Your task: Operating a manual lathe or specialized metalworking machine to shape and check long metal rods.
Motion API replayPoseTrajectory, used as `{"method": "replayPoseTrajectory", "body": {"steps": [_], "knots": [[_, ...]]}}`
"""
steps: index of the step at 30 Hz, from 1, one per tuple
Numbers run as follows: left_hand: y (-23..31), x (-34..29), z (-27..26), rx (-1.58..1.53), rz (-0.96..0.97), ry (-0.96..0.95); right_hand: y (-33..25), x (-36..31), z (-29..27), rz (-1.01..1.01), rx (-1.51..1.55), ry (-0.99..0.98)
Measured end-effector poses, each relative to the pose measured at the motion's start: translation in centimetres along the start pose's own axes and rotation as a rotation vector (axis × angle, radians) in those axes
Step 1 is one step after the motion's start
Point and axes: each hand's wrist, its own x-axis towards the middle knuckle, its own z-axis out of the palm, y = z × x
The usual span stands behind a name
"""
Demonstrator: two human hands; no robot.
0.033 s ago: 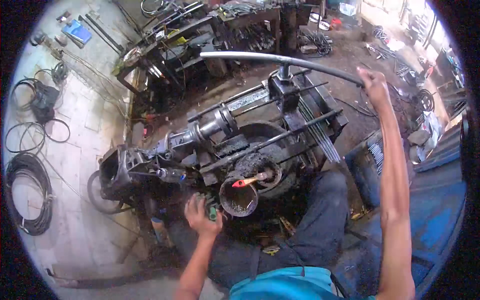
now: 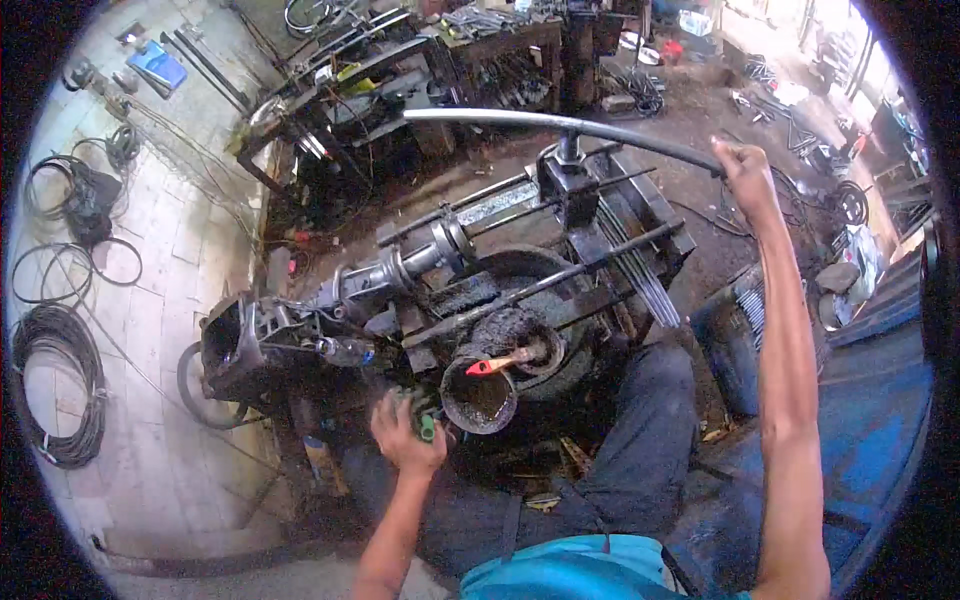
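My right hand [image 2: 743,172] is closed round the dark end of a long, slightly bent metal bar [image 2: 590,127]. The bar crosses the top of a clamp block [image 2: 571,180] on a greasy metal machine, and its bright end points to the left. My left hand [image 2: 408,435] is low beside the machine, with a green knob-like part [image 2: 428,429] between thumb and fingers. Its fingers are blurred, so whether they grip that part is unclear. Just right of it is a round can [image 2: 457,408] with dark fluid inside. A red-tipped paintbrush [image 2: 495,365] lies across its rim.
A thick cylinder with a collar [image 2: 445,248] runs along the machine between long rods. Thin rods [image 2: 645,275] lie bundled under the clamp block. Coiled black cable [image 2: 50,390] lies on the pale floor at left. A cluttered bench [image 2: 400,60] stands behind; blue sheet metal [image 2: 870,400] is at right.
My right hand and the bar's bright end have dropped very slightly in the picture. My left hand stays by the green part, its fingers still blurred.
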Motion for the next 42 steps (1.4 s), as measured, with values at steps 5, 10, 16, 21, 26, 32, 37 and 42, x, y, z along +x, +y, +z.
{"method": "replayPoseTrajectory", "body": {"steps": [5,10,16,21,26,32,37,42], "knots": [[0.2,-0.1,-0.3,-0.022,0.004,0.053,0.4,0.3,-0.1,0.024,-0.118,-0.024],[0.4,-0.2,-1.2,0.006,-0.029,0.035,0.6,0.1,0.4,-0.033,-0.025,0.016],[-0.4,-0.6,-1.1,-0.020,-0.082,0.035,0.8,0.3,0.2,0.052,-0.053,-0.027],[0.0,-1.0,-0.9,-0.042,-0.088,0.057,-0.6,0.4,0.0,0.023,-0.042,-0.047],[0.0,-1.2,-1.3,-0.003,-0.068,0.068,0.4,0.5,0.6,-0.059,0.018,-0.031],[0.2,-1.2,0.1,0.055,-0.007,0.105,1.9,1.4,1.1,-0.120,0.021,0.048],[-0.1,-1.7,-0.7,0.072,-0.001,0.107,0.3,0.4,0.9,-0.110,0.000,0.050],[0.0,-1.7,-0.9,0.072,-0.013,0.089,-0.4,0.4,1.0,-0.046,0.033,-0.001]]}}
